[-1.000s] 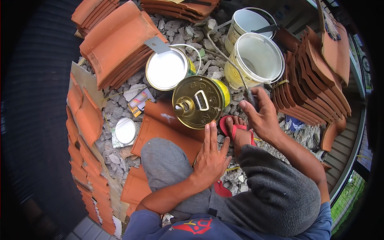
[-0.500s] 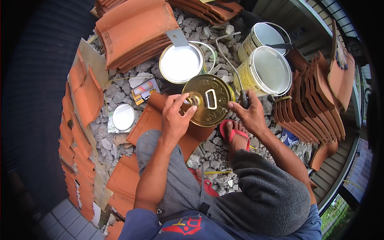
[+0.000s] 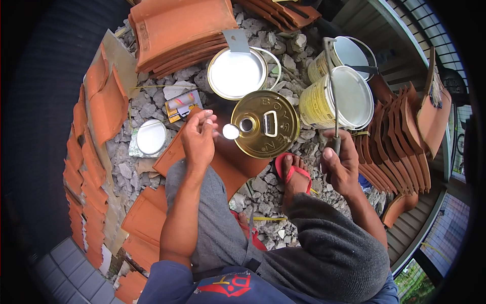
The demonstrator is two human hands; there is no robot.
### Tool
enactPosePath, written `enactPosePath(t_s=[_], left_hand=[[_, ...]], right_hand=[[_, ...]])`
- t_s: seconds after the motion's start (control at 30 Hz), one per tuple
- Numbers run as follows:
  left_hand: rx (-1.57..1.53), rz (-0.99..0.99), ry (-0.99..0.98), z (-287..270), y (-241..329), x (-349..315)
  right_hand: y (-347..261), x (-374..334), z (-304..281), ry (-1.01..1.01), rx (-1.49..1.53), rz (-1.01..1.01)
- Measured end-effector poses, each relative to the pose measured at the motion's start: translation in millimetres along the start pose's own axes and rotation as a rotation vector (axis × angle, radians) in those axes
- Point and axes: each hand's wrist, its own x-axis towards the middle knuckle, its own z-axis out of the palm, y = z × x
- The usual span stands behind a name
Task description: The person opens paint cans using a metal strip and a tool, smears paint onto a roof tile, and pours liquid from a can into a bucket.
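- Grey rubble (image 3: 260,201) covered much of the ground.
- A leaning row of orange roof tiles (image 3: 402,144) filled the right side, while a flat-lying tile stack (image 3: 179,25) sat at the upper left.
- A single orange tile (image 3: 233,164) lay near the middle, partly hidden in view by the can above it.
- The nearer bucket (image 3: 315,109), pale and yellow-sided, stood at the upper right; the farther bucket (image 3: 319,67) was close behind it.
- The gold can (image 3: 259,147) stood in the centre of the view, its lid facing up, between the two hands and left of the nearer bucket.
- The white-topped can (image 3: 236,75) stood just beyond it, with a grey plate (image 3: 237,40) at its far rim.
- The bent metal rod (image 3: 330,76) rose upright in front of the buckets, its dark handle gripped by the right hand (image 3: 344,162), whose fingers were closed around it.
- The left hand (image 3: 198,142) hung beside the gold can, fingers loosely curled and close together; whether it pinched anything, I could not tell.
- A round spout opening (image 3: 247,125) showed uncovered in the lid.
- A small white disc (image 3: 231,131) sat at the lid's left edge, just beside the left fingertips; contact was unclear.
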Motion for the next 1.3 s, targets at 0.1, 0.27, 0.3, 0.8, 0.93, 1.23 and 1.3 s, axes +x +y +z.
enactPosePath(t_s=[0.1, 0.27, 0.3, 0.8, 0.93, 1.23, 1.3], left_hand=[[0.332, 0.501, 0.020, 7, 6, -8], [0.471, 0.640, -0.213, 28, 9, -22], [0.508, 0.664, -0.211, 30, 9, -23], [0.403, 0.460, -0.250, 43, 10, -14], [0.503, 0.587, -0.276, 42, 8, -9], [0.692, 0.658, -0.300, 52, 23, -12], [0.726, 0.636, -0.319, 50, 22, -11]], right_hand=[[-1, -3, -5, -0.141, 0.212, 0.049], [4, -4, 0, -0.188, -0.085, 0.183], [3, -5, 1, -0.206, -0.108, 0.201], [-9, -22, -5, -0.313, 0.038, 0.406], [1, -23, -7, -0.194, -0.191, 0.118], [-10, -18, -4, -0.314, -0.392, 0.243], [-8, -19, -5, -0.329, -0.339, 0.224]])
